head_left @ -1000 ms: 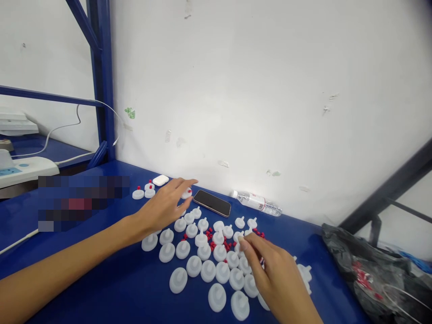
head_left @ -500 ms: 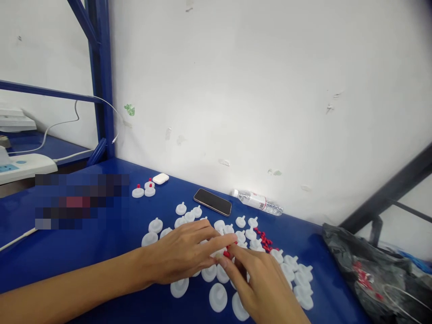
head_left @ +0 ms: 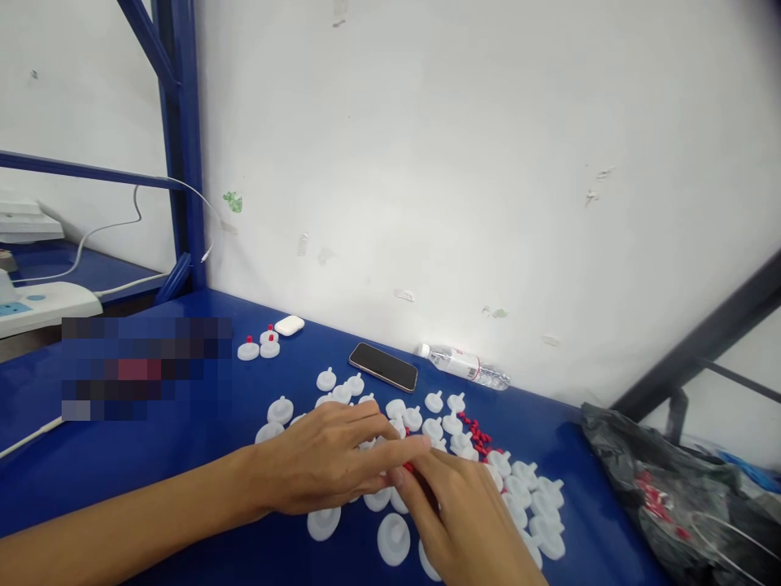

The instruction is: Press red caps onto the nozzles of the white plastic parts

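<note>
At the far left, a white power strip (head_left: 52, 308) with blue socket panels is seen, its casing smooth and rounded at the end. Next to it stands a post (head_left: 186, 138) of blue-painted metal, set against the scuffed white wall (head_left: 427, 163). On the glossy blue bench (head_left: 305, 354), three capped lids (head_left: 248, 352) are grouped, each a round white disc topped by a small red tip; just beside them lies a smooth white case (head_left: 289, 325) with rounded corners, its contents hidden.

Farther right, the left hand (head_left: 335, 452) is stretched low over the spread of lids (head_left: 394, 540), which are made of matte, milky plastic with thin spouts. A flat, dark-faced phone (head_left: 383, 368) is laid beyond it. The fingertips of the left hand are met by those of the right hand (head_left: 467, 505), and a bit of red (head_left: 408, 467) is glimpsed there; whether anything is pinched cannot be told, as the fingers are overlapped.

Behind, a clear ribbed bottle (head_left: 464, 365) with a white cap and a printed label is laid on its side near the wall; what is in it cannot be made out. Small red caps (head_left: 480, 435) are scattered among the lids. At the right edge, a crumpled black bag (head_left: 616, 439) is seen, with red pieces (head_left: 654, 500) in thin clear plastic held in its folds.
</note>
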Motion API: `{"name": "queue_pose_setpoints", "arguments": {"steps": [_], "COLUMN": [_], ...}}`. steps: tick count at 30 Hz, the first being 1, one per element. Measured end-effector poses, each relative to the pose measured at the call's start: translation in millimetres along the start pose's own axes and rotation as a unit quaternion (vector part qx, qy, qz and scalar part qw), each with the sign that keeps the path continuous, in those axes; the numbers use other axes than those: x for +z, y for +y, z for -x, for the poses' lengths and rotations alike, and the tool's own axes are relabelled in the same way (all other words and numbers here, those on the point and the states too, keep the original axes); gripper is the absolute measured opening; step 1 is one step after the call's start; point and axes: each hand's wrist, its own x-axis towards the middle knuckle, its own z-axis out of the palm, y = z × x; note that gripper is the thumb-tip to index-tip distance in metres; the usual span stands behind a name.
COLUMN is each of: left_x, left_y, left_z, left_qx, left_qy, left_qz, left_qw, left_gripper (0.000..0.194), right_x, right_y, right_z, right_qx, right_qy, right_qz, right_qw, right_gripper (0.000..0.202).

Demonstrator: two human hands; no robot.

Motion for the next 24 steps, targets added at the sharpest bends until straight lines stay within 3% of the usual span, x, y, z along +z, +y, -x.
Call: {"name": "queue_pose_setpoints", "arguments": {"steps": [6,10,13,16,19,24], "left_x": [0.5,-8.9,-24.9,-39.5,-46.2,-48.6], "left_y": [1,2,2,-2,-8,-13], "left_z": [-2,-10,-19,-27,-32,-29], "left_qx": [-0.033,-0.125,-0.224,-0.287,-0.286,-0.263], "left_qy": [-0.017,-0.042,-0.089,-0.153,-0.194,-0.267], "left_qz": [0.037,0.182,0.301,0.407,0.486,0.582], "left_qw": [0.999,0.974,0.923,0.853,0.803,0.721], "left_gripper": [0.049,0.045,0.032,0.020,0.010,0.007], "right_x": [-1,-7,-10,-10,-4,8], "right_y": [-2,-3,-4,-4,-4,-15], "right_z": [1,3,4,3,-1,-3], "right_qx": [-0.014,-0.038,-0.086,-0.104,-0.113,-0.162], "right_qy": [0.022,0.026,0.067,0.056,0.036,0.084], "right_qz": [-0.020,-0.039,-0.036,-0.032,-0.022,-0.028], "right_qw": [0.999,0.998,0.993,0.992,0.993,0.983], "right_gripper": [0.029,0.026,0.026,0.027,0.029,0.039]}}
